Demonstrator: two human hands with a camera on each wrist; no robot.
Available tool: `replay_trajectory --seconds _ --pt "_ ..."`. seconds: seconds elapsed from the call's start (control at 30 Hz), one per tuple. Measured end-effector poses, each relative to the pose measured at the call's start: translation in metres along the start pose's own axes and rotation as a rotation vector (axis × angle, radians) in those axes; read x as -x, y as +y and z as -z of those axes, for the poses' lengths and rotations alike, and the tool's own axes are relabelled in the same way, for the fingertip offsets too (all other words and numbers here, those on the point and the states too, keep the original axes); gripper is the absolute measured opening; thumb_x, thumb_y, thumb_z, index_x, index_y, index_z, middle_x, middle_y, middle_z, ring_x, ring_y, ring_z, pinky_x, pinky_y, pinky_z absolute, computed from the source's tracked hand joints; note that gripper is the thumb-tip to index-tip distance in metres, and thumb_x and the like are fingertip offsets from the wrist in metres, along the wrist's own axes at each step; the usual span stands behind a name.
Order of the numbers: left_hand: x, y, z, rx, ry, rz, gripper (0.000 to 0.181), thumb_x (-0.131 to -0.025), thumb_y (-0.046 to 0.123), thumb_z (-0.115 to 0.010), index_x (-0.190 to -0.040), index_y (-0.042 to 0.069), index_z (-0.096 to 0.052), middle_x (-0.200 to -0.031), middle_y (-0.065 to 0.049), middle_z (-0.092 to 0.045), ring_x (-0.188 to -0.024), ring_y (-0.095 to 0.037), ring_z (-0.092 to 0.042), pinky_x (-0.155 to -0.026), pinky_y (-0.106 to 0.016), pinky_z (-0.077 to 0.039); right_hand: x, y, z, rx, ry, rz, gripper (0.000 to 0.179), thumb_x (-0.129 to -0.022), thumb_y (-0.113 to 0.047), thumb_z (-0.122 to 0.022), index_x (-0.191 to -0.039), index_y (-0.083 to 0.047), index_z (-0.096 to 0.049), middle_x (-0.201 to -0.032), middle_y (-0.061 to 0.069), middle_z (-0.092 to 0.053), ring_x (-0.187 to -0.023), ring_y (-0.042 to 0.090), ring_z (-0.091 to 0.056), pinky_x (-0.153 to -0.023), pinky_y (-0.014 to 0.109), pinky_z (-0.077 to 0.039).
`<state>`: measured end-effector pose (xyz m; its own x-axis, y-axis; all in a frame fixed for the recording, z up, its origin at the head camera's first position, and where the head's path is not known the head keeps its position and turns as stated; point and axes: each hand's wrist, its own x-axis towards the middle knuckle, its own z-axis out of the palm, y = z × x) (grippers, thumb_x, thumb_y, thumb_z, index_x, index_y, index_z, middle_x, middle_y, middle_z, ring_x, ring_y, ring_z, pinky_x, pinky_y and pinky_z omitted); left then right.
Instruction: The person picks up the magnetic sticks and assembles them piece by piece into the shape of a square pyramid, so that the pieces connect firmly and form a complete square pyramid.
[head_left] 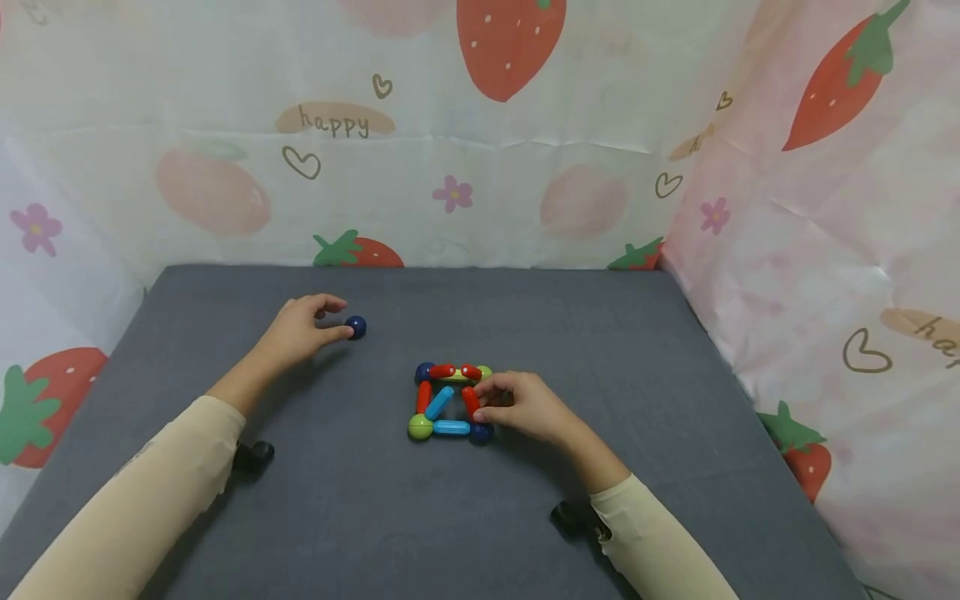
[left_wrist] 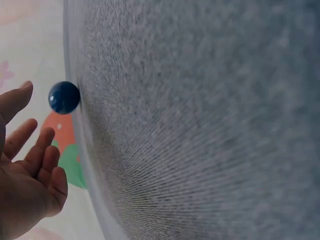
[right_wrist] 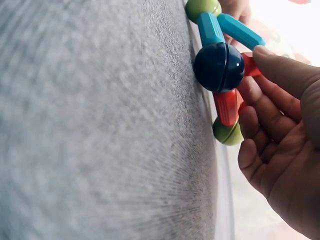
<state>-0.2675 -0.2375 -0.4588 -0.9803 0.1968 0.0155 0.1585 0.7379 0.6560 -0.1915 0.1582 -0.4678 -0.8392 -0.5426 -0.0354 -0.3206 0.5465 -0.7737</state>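
Note:
My left hand (head_left: 303, 327) is beside a loose navy ball (head_left: 356, 327), thumb at its near side and fingers loosely bent. In the left wrist view a gap shows between the thumb (left_wrist: 17, 100) and the ball (left_wrist: 64, 98). My right hand (head_left: 528, 406) pinches a red stick (head_left: 470, 401) between thumb and fingers, above the navy corner ball (right_wrist: 219, 67) of a magnetic ball-and-stick frame. That frame has green (head_left: 420, 427) and navy balls at its corners, joined by sticks. A blue stick (head_left: 439, 402) slants up from the front left ball; two red sticks (head_left: 442, 372) lean at the back.
Grey cloth (head_left: 360, 517) covers the table. A printed strawberry curtain (head_left: 480, 167) stands behind and at both sides. Black wrist devices (head_left: 253, 457) hang under both forearms, close to the table.

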Motion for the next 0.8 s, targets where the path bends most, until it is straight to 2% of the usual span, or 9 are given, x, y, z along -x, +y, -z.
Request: replay_trajectory --seconds 0.13,0.33,0.63,0.8 --pt "-0.006 -0.004 0.001 0.034 -0.058 0.023 0.058 -0.098 0.034 -0.072 -0.145 0.006 -0.053 -0.143 -0.020 -0.057 -0.132 -0.040 -0.048 -0.106 -0.059 -0.040 0.000 0.000 -0.001 0.001 0.010 -0.004 0.026 -0.090 -0.027 -0.081 -0.113 -0.018 -0.075 -0.098 -0.006 -0.071 -0.087 0.013 -0.063 -0.075 0.029 -0.054" --pt "-0.015 -0.006 -0.004 0.045 -0.118 0.041 0.056 -0.097 0.033 -0.073 -0.143 0.007 -0.055 -0.144 -0.019 -0.058 -0.132 -0.039 -0.052 -0.100 -0.054 -0.048 -0.001 0.000 -0.002 -0.021 0.017 0.010 0.023 -0.090 -0.027 -0.081 -0.110 -0.018 -0.075 -0.098 -0.005 -0.071 -0.089 0.014 -0.063 -0.076 0.029 -0.053" --pt "-0.025 -0.011 -0.012 -0.014 -0.114 0.048 0.048 -0.096 0.032 -0.075 -0.134 0.006 -0.062 -0.136 -0.020 -0.062 -0.125 -0.037 -0.056 -0.103 -0.055 -0.044 -0.001 0.000 -0.003 -0.039 0.017 -0.004 0.022 -0.090 -0.027 -0.081 -0.110 -0.019 -0.075 -0.098 -0.005 -0.071 -0.088 0.014 -0.063 -0.074 0.029 -0.053" --pt "-0.027 -0.010 -0.014 -0.012 -0.106 0.049 0.047 -0.096 0.032 -0.074 -0.133 0.005 -0.063 -0.132 -0.021 -0.064 -0.123 -0.037 -0.058 -0.102 -0.054 -0.046 -0.001 0.000 -0.003 -0.039 0.021 -0.010 0.022 -0.090 -0.027 -0.082 -0.110 -0.020 -0.075 -0.097 -0.005 -0.071 -0.087 0.015 -0.063 -0.074 0.029 -0.053"
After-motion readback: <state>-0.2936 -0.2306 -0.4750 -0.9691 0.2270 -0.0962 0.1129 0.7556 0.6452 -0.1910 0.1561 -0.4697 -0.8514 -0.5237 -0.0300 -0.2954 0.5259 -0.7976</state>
